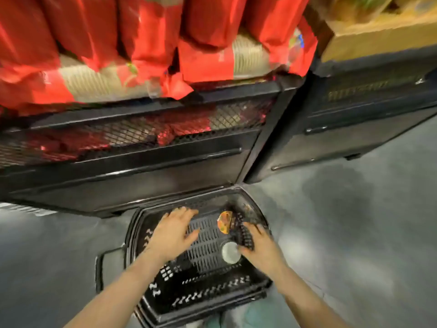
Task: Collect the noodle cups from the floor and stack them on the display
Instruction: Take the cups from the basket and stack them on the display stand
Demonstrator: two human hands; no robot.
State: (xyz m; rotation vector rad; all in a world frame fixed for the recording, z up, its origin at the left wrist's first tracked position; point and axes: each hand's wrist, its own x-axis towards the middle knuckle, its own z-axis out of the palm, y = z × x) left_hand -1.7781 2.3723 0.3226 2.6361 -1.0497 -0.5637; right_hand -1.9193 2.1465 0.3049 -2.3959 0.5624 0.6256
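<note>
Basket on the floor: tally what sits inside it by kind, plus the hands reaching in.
Dark noodle cups lying on their sides: 2, one showing a pale round base, one showing an orange lid.
Hands inside the basket: 2, left hand and right hand.
Total: 4.

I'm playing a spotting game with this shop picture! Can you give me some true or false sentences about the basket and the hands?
1. The black basket sits on the floor. True.
2. Both hands reach into the basket. True.
3. The left hand grips a red packet. False: its fingers are spread and hold nothing.
4. The right hand is beside a cup with a pale round end. True.
5. The red packets lie on the floor. False: they are up on the black display.
</note>
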